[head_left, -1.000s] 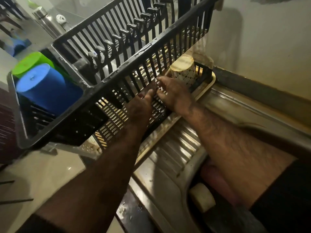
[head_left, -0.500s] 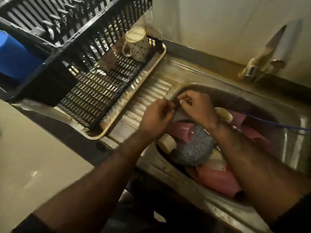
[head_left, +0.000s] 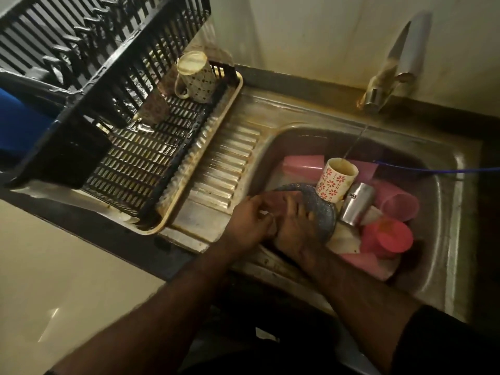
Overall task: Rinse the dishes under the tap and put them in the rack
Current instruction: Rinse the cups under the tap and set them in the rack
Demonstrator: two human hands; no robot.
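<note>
We're over a steel counter (head_left: 221, 169) w/ a ribbed draining board, pale wall behind. Far left, a black two-tier rack (head_left: 127, 85) sits on a beige tray (head_left: 189, 174); a blue tub (head_left: 19, 123) shows under the upper tier. On the lower tier, back corner, a dotted mug (head_left: 196, 79) stands upside down, handle toward us, and a brownish item we can't identify lies just beside it. Moving right, our left hand (head_left: 250, 223) and right hand (head_left: 295, 231) meet at the near-left edge of the sink (head_left: 446, 212). Both hands curl round a pink cup (head_left: 276, 204) lying on its side between them, fingers wrapped on it, though how firmly is hard to tell. The right hand's fingers also touch a blue speckled plate (head_left: 322, 209). Behind that plate a floral cup (head_left: 335, 182) stands upright, and a thin stream from the tap (head_left: 392, 69) runs into it. Just right of it, a steel tumbler (head_left: 357, 204) leans, w/ more pink cups (head_left: 389, 212) piled round it. A blue cord (head_left: 433, 170) crosses the far-right rim.
</note>
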